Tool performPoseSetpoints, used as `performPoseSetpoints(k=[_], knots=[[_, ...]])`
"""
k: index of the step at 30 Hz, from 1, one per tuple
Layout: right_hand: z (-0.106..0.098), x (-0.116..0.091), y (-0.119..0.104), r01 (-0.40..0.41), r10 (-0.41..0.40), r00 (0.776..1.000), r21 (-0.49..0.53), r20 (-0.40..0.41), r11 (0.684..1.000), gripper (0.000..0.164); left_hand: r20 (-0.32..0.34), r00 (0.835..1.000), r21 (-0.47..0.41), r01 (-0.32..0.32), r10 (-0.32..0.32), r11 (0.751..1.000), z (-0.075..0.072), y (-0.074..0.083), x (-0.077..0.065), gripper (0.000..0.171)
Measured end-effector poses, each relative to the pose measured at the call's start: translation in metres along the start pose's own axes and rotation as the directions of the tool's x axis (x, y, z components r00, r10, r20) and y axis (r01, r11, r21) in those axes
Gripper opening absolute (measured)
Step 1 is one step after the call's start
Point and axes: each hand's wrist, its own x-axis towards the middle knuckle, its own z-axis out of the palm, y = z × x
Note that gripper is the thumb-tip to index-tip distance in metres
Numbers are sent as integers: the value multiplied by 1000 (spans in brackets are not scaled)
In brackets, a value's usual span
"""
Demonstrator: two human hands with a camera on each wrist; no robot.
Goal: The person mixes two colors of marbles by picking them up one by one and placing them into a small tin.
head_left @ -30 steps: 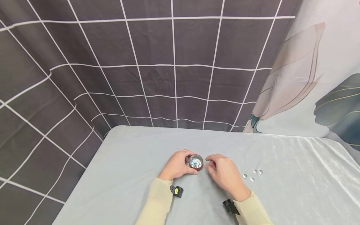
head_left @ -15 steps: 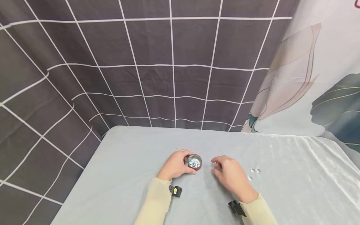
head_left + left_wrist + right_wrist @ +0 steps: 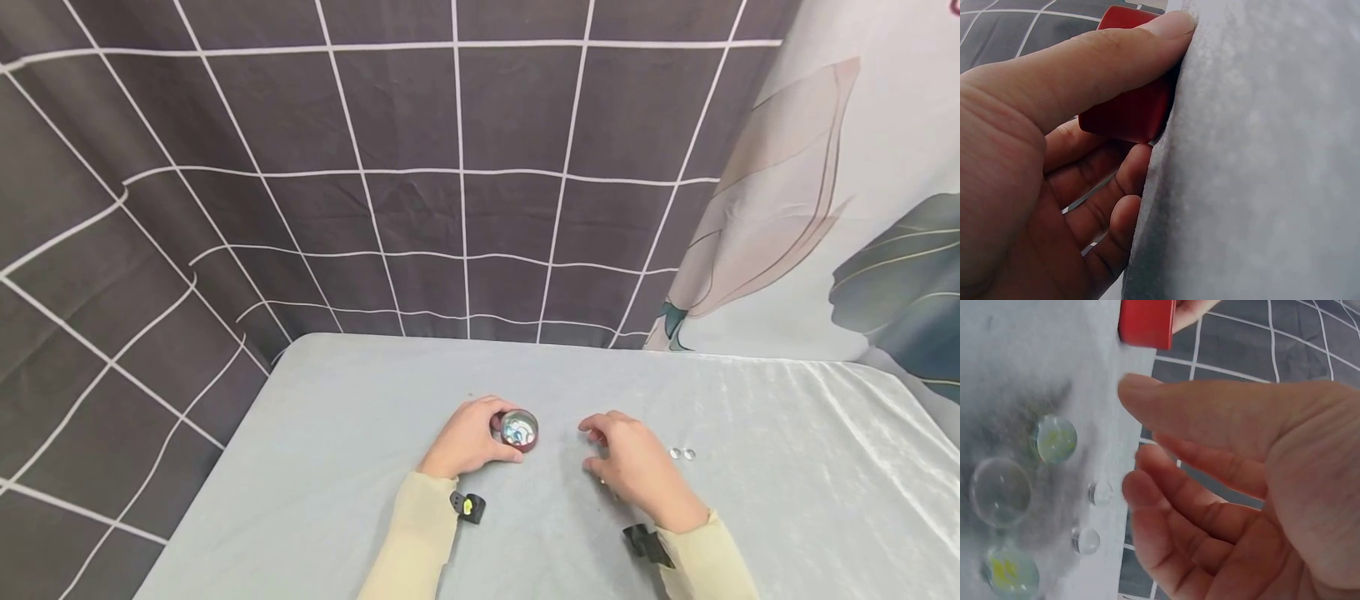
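Note:
My left hand [image 3: 467, 440] grips a small round red bowl [image 3: 1132, 119], its thumb on the near side and the fingers round the far side. The bowl rests on the cloth, upright, with clear and bluish glass pieces [image 3: 519, 433] inside. To the right, my right hand [image 3: 637, 467] hovers just above the cloth, fingers loosely bent, thumb apart, nothing held. Beyond its fingertips in the right wrist view lie several rounded glass marbles: a yellow-flecked marble [image 3: 1057, 439], a larger clear one [image 3: 1000, 492] and small clear ones [image 3: 1100, 492]. In the head view, two clear marbles [image 3: 682, 454] show beside the hand.
A pale grey velvety cloth [image 3: 360, 392] covers the table. Behind it hangs a dark curtain [image 3: 405, 208] with a white grid, and a leaf-patterned curtain [image 3: 780, 192] at the right. Each wrist carries a small black camera [image 3: 471, 508].
My right hand has moved rightward, away from the bowl, and its thumb and fingers have spread apart. It now hides some of the marbles in the head view. The left hand holds still.

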Motion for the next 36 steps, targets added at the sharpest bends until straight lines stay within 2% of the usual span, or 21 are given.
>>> performPoseSetpoints(k=[7,14,36], knots=[[-8,-1,5,-45,46,995,-14,91,999,33,-3,1000,4,3,-3,1000,-1,0,0,59],[-10,-2,8,-48,50,987,-14,153,999,26,-4,1000,6,3,-3,1000,-2,0,-1,59],[-6,-8,12,-66,70,974,-24,217,998,29,-1,1000,-1,5,-5,1000,-1,1,0,59]])
